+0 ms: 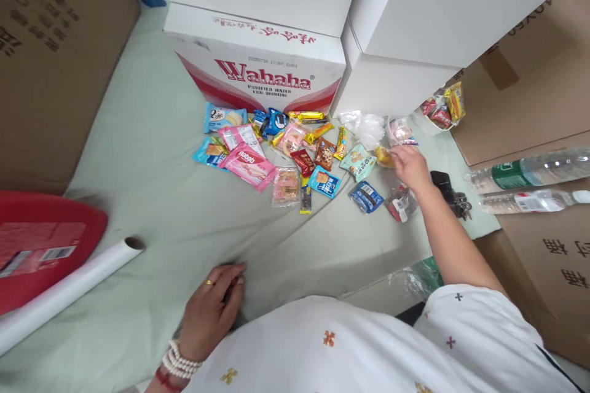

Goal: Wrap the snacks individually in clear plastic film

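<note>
My right hand [411, 166] reaches to the right end of a spread of wrapped snacks, its fingertips pinching a small yellow snack packet [384, 157]. Close by it lie a pale green snack packet [358, 162], a dark blue packet [367, 197] and a clear packet with a white label [402, 202]. Farther left are a pink nabati wafer packet [249, 166], a light blue packet [324, 181] and a brown cookie packet [325, 153]. My left hand [214, 301] rests on the cloth near my body, fingers curled together around nothing visible.
A white Wahaha water carton [258, 67] stands behind the snacks. A white tub [433, 120] of snacks, keys [461, 206] and plastic bottles [530, 170] are at the right. On the left lie a white tube [69, 295] and a red container [46, 239]. Cardboard boxes [59, 73] flank both sides.
</note>
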`<state>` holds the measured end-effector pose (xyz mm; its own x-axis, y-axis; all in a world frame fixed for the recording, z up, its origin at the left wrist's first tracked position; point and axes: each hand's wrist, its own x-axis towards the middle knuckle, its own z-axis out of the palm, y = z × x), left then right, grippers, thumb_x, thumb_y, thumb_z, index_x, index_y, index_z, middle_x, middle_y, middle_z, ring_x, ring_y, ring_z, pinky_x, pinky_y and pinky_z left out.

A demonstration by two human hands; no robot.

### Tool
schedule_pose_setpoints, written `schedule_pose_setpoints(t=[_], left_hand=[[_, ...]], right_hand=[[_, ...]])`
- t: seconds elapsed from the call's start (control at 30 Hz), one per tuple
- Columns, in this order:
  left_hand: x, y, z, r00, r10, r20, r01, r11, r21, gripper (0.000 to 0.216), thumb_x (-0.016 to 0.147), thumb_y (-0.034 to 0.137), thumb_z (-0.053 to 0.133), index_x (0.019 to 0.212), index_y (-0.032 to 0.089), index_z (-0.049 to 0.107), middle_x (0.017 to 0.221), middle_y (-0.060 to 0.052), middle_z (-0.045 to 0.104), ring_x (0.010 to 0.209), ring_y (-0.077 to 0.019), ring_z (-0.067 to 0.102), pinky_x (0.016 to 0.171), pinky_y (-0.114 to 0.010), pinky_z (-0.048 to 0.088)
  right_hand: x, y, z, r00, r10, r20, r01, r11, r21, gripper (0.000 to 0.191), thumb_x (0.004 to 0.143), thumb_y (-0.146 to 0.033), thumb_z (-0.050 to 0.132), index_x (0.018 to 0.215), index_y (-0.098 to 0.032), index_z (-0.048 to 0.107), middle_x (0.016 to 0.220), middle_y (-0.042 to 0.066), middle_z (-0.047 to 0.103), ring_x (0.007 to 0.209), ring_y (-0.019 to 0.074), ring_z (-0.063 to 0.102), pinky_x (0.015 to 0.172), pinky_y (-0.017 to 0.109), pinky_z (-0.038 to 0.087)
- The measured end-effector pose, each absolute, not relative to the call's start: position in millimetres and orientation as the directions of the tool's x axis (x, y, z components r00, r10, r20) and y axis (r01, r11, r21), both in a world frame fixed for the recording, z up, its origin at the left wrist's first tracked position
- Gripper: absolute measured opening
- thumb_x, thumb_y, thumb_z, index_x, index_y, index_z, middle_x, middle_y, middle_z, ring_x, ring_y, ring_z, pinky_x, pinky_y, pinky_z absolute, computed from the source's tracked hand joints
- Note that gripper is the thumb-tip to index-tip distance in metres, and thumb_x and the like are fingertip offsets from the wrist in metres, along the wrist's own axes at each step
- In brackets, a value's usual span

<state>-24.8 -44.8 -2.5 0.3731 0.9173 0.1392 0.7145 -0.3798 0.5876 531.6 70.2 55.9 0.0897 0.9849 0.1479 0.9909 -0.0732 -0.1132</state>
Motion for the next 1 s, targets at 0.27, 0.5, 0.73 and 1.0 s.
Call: schedule_pose_setpoints(t=[0.27, 0.5, 0.73, 1.0], left_hand=[[-23, -43, 1, 0.382, 0.909, 0.167, 0.708, -0.404, 0.58, 0.022, 0.099, 0.031, 0.051, 0.106, 0.021, 0.07, 0.096, -0.004, 0.072, 0.076, -0.0151, 0.072, 0.068, -0.025, 0.057], [-25, -44, -2, 0.376, 0.914, 0.155, 0.715, -0.392, 0.579, 0.02, 0.098, 0.029, 0.054, 0.107, 0.021, 0.071, 0.096, -0.003, 0.071, 0.066, -0.0116, 0.068, 0.063, -0.022, 0.055], [-25, -41, -2, 0.394, 0.909, 0.139, 0.728, -0.401, 0.556, 0.019, 0.097, 0.03, 0.055, 0.105, 0.023, 0.071, 0.097, -0.003, 0.072, 0.069, -0.0128, 0.07, 0.063, -0.022, 0.056], [-25, -42, 1, 0.363, 0.923, 0.126, 0.703, -0.36, 0.614, 0.021, 0.097, 0.034, 0.054, 0.102, 0.022, 0.071, 0.095, -0.004, 0.072, 0.065, -0.0123, 0.068, 0.062, -0.023, 0.056]], right_hand=[[508, 67, 22, 0.191, 0.969, 0.154, 0.982, -0.187, -0.038, 0.051, 0.095, -0.027, 0.048, 0.145, -0.024, 0.058, 0.139, 0.015, 0.06, 0.126, 0.0382, 0.047, 0.108, 0.053, 0.041], [537, 58, 95, 0.235, 0.89, 0.391, 0.972, -0.216, -0.093, 0.044, 0.097, -0.034, 0.054, 0.14, -0.028, 0.061, 0.135, 0.011, 0.062, 0.13, 0.0336, 0.048, 0.114, 0.05, 0.035], [608, 146, 107, 0.568, 0.783, 0.252, 0.821, -0.56, -0.108, 0.044, 0.091, -0.031, 0.068, 0.131, -0.011, 0.066, 0.134, 0.024, 0.054, 0.118, 0.0277, 0.051, 0.101, 0.041, 0.039], [615, 184, 90, 0.489, 0.872, 0.038, 0.872, -0.486, -0.06, 0.039, 0.077, -0.017, 0.079, 0.112, -0.004, 0.066, 0.111, 0.019, 0.067, 0.102, 0.0246, 0.058, 0.095, 0.038, 0.042]])
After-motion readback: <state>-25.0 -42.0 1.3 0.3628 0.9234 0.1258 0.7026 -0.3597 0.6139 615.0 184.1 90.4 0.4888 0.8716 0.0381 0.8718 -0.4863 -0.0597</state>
